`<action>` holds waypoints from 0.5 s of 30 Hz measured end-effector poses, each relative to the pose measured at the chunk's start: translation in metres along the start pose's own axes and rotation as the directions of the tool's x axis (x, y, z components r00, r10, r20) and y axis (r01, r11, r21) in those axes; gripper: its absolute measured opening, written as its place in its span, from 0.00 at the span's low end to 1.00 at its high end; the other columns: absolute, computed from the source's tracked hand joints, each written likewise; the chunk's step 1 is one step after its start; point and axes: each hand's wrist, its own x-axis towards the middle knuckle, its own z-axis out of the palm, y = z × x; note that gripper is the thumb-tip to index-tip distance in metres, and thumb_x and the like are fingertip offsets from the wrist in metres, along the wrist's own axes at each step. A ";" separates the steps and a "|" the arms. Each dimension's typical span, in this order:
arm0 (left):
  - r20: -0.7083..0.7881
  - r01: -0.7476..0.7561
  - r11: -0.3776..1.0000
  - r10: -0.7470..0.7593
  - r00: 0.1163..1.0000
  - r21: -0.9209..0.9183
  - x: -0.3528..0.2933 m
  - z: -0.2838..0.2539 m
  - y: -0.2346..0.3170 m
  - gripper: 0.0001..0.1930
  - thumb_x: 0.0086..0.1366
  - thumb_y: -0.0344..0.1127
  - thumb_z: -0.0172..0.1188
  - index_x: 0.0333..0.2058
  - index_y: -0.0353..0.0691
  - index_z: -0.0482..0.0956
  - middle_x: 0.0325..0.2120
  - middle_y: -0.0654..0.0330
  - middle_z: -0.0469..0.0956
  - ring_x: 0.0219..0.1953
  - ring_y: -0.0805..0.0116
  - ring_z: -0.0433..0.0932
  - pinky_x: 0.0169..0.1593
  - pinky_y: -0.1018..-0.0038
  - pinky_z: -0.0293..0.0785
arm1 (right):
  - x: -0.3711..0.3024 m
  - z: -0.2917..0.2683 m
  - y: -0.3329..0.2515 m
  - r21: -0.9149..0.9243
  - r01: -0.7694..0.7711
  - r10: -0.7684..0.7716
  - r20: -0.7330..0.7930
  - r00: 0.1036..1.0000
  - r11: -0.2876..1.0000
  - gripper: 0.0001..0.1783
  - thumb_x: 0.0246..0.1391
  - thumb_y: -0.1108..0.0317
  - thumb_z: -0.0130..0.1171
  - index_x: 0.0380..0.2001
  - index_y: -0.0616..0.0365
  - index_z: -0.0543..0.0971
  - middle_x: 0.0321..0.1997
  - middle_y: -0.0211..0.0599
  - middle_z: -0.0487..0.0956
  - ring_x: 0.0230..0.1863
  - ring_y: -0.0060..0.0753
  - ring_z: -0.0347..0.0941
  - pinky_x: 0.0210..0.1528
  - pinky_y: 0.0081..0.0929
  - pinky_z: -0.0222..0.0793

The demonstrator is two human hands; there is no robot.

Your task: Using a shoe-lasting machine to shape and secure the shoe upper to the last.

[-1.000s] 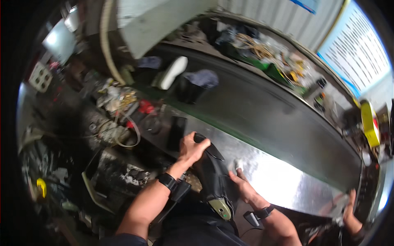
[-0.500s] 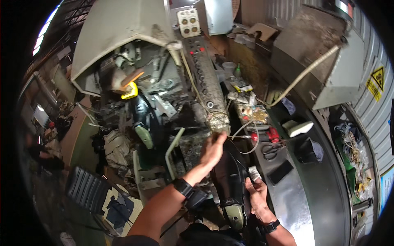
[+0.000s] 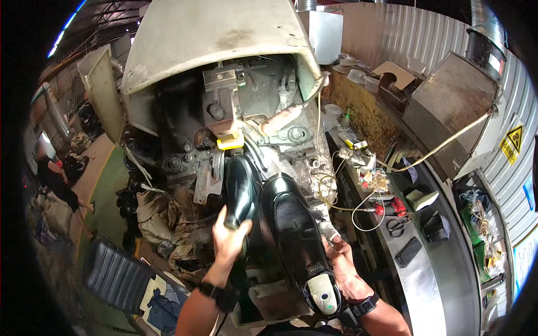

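A glossy black shoe (image 3: 240,187) sits in the machine, its toe end beneath a yellow pad (image 3: 230,140). My left hand (image 3: 227,241) is closed round the near, heel end of it. Just to the right, a second black shoe (image 3: 288,229) on a last points away from me, a pale last top (image 3: 323,293) showing at its heel. My right hand (image 3: 343,266) grips this one along its right side; most of the fingers are hidden. By the fingertips is a small whitish piece (image 3: 329,230), which I cannot make out.
A cream machine hood (image 3: 224,33) arches over the metal clamps. To the right, a metal-topped bench holds a red tool (image 3: 392,207), scissors (image 3: 395,226) and a phone (image 3: 408,252). At left stand a black chair (image 3: 117,274) and crumpled cloth (image 3: 159,221); a person (image 3: 56,179) is farther off.
My left hand has left the toe area of the shoe by my right hand and grasped the shoe in the machine. The view has swung left, toward the machine.
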 end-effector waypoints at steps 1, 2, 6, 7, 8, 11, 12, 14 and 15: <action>0.009 -0.058 0.972 0.057 0.998 0.229 -0.011 -0.019 -0.012 0.41 0.48 0.30 0.74 0.61 0.27 0.68 0.42 0.52 0.82 0.41 0.63 0.80 0.51 0.71 0.76 | 0.005 0.006 0.006 0.004 0.009 -0.009 -0.007 1.000 1.000 0.10 0.60 0.71 0.65 0.28 0.55 0.73 0.34 0.29 0.81 0.33 0.18 0.76 0.34 0.20 0.74; 0.030 -0.116 0.888 0.114 0.993 0.444 -0.023 -0.036 -0.024 0.41 0.48 0.30 0.74 0.61 0.27 0.68 0.44 0.51 0.82 0.44 0.61 0.81 0.53 0.70 0.75 | 0.015 0.008 0.013 0.021 -0.013 0.012 0.052 0.999 1.000 0.08 0.60 0.72 0.65 0.29 0.55 0.75 0.35 0.31 0.82 0.33 0.19 0.77 0.34 0.22 0.75; 0.150 0.034 0.858 -0.129 0.980 0.513 -0.051 -0.092 -0.068 0.42 0.52 0.37 0.73 0.63 0.26 0.65 0.60 0.40 0.70 0.63 0.53 0.70 0.63 0.66 0.68 | 0.037 0.043 0.041 0.084 -0.144 0.136 0.094 0.986 0.986 0.06 0.61 0.72 0.64 0.40 0.58 0.79 0.36 0.37 0.83 0.32 0.27 0.79 0.33 0.27 0.78; 0.090 -0.044 0.836 -0.006 0.996 0.547 -0.046 -0.083 -0.054 0.40 0.59 0.40 0.68 0.65 0.25 0.62 0.55 0.47 0.76 0.58 0.61 0.73 0.62 0.67 0.66 | 0.047 0.050 0.044 0.085 -0.206 0.198 0.098 0.975 0.975 0.08 0.60 0.71 0.64 0.41 0.59 0.78 0.37 0.36 0.83 0.32 0.29 0.80 0.34 0.28 0.79; 0.013 0.175 0.979 -0.177 0.984 0.107 -0.040 -0.070 -0.041 0.31 0.68 0.44 0.58 0.62 0.26 0.67 0.53 0.50 0.77 0.57 0.62 0.74 0.63 0.65 0.65 | 0.048 0.061 0.053 0.118 -0.173 0.185 -0.099 0.978 0.978 0.11 0.61 0.69 0.64 0.45 0.60 0.79 0.37 0.36 0.83 0.33 0.29 0.79 0.36 0.30 0.78; 0.189 0.404 0.801 -0.357 0.915 -0.443 -0.012 -0.043 -0.005 0.21 0.77 0.45 0.44 0.52 0.34 0.77 0.50 0.56 0.79 0.52 0.63 0.76 0.60 0.64 0.67 | 0.072 0.074 0.059 -0.064 -0.158 0.167 0.170 0.971 0.985 0.11 0.61 0.67 0.63 0.44 0.61 0.80 0.36 0.35 0.83 0.33 0.29 0.79 0.37 0.30 0.79; 0.272 0.526 0.691 -0.451 0.850 -0.496 -0.003 -0.031 0.007 0.21 0.76 0.46 0.47 0.50 0.34 0.78 0.48 0.56 0.81 0.50 0.63 0.78 0.58 0.65 0.70 | 0.085 0.071 0.069 -0.050 -0.194 0.201 0.205 0.958 0.980 0.12 0.61 0.67 0.63 0.45 0.62 0.79 0.38 0.36 0.83 0.33 0.29 0.79 0.37 0.29 0.79; 0.201 0.477 0.693 -0.445 0.873 -0.541 0.007 -0.021 -0.005 0.20 0.76 0.45 0.49 0.49 0.33 0.78 0.46 0.55 0.82 0.48 0.62 0.79 0.55 0.65 0.73 | 0.099 0.078 0.078 -0.054 -0.206 0.212 0.184 0.960 0.977 0.13 0.61 0.68 0.63 0.46 0.63 0.78 0.38 0.36 0.83 0.33 0.28 0.80 0.37 0.28 0.80; 0.160 0.497 0.674 -0.498 0.852 -0.547 0.014 -0.023 -0.013 0.19 0.75 0.43 0.50 0.49 0.32 0.79 0.45 0.54 0.82 0.46 0.60 0.80 0.53 0.66 0.74 | 0.094 0.093 0.071 -0.115 -0.161 0.176 0.144 0.974 0.980 0.14 0.61 0.69 0.62 0.47 0.64 0.76 0.38 0.37 0.82 0.34 0.29 0.80 0.37 0.29 0.80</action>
